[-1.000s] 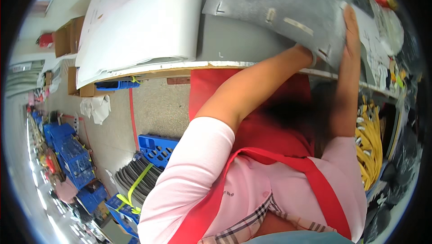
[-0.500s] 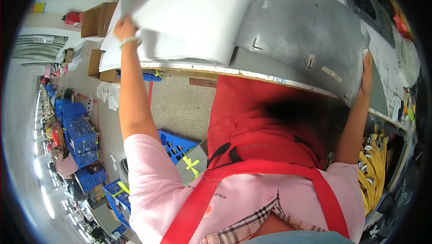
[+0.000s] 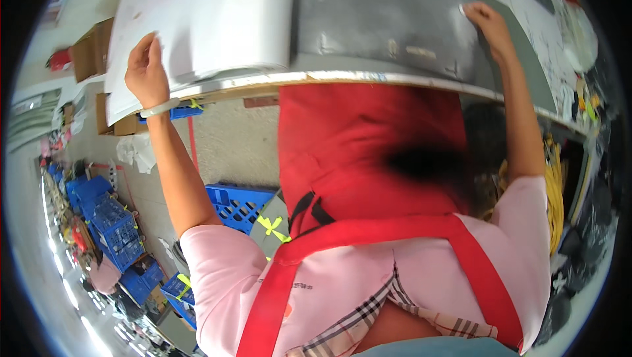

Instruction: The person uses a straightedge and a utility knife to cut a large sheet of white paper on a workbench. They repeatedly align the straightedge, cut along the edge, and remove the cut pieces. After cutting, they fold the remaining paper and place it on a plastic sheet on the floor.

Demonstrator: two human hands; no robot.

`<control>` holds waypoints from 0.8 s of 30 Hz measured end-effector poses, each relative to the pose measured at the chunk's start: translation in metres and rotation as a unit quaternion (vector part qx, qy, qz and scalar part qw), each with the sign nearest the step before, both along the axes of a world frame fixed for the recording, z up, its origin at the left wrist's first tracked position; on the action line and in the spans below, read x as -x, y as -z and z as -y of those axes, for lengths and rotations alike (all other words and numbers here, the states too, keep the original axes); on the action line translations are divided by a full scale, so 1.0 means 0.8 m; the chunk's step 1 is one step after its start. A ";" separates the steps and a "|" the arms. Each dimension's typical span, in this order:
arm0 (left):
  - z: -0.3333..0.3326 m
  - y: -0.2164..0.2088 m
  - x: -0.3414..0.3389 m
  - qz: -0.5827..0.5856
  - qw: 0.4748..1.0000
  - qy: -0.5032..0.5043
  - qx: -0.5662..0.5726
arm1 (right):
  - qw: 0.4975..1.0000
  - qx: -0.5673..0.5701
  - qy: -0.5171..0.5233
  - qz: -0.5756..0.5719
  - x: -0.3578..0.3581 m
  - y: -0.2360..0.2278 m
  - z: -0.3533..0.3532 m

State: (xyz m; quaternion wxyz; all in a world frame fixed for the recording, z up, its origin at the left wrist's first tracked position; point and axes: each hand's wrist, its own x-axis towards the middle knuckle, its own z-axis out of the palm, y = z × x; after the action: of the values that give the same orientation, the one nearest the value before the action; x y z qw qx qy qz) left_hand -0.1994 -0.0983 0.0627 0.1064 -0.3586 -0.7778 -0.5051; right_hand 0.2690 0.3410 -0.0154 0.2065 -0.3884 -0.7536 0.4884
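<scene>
My left hand (image 3: 146,70), with a pale bangle at its wrist, is over the left part of the white sheets (image 3: 224,14). Its fingers are loosely bent and apart, with nothing visible in them. A scuffed dark grey board (image 3: 375,11) with small slots lies on a lighter grey sheet (image 3: 526,54) to the right of the white sheets. My right hand (image 3: 490,27) is closed at the board's right end. A small white piece (image 3: 463,9) shows at its fingertips; its kind is unclear.
The table's front edge (image 3: 263,81) runs across in front of my red apron (image 3: 355,153). Cardboard boxes (image 3: 92,49) stand beyond its left end. Blue crates (image 3: 240,204) are on the floor at the left. Yellow strips (image 3: 555,192) hang below the table at the right.
My left hand has let go of the grey sheet it held up and has come lower. The dark grey board now lies flatter, farther back, and my right hand has moved up along its right end.
</scene>
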 end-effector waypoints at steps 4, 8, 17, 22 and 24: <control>-0.090 -0.004 -0.201 -0.036 0.950 0.279 0.135 | 0.997 -0.033 -0.006 0.074 -0.014 0.012 -0.035; -0.127 0.061 -0.237 -0.128 0.905 0.322 0.247 | 0.994 -0.037 -0.042 0.094 0.000 0.029 -0.047; -0.142 0.091 -0.236 -0.088 0.892 0.332 0.295 | 0.998 -0.030 0.019 0.051 0.012 0.016 -0.023; -0.132 0.099 -0.242 -0.081 0.907 0.317 0.266 | 0.999 -0.026 0.019 0.036 0.016 0.015 -0.013; -0.132 0.097 -0.244 -0.104 0.906 0.317 0.261 | 0.999 -0.015 0.017 0.032 0.016 0.013 -0.011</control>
State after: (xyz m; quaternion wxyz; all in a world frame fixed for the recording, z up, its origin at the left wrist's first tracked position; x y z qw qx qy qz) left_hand -0.0042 0.0069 -0.0150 -0.0767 -0.6516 -0.7115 -0.2515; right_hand 0.2561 0.3501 -0.0261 0.1966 -0.4128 -0.7606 0.4609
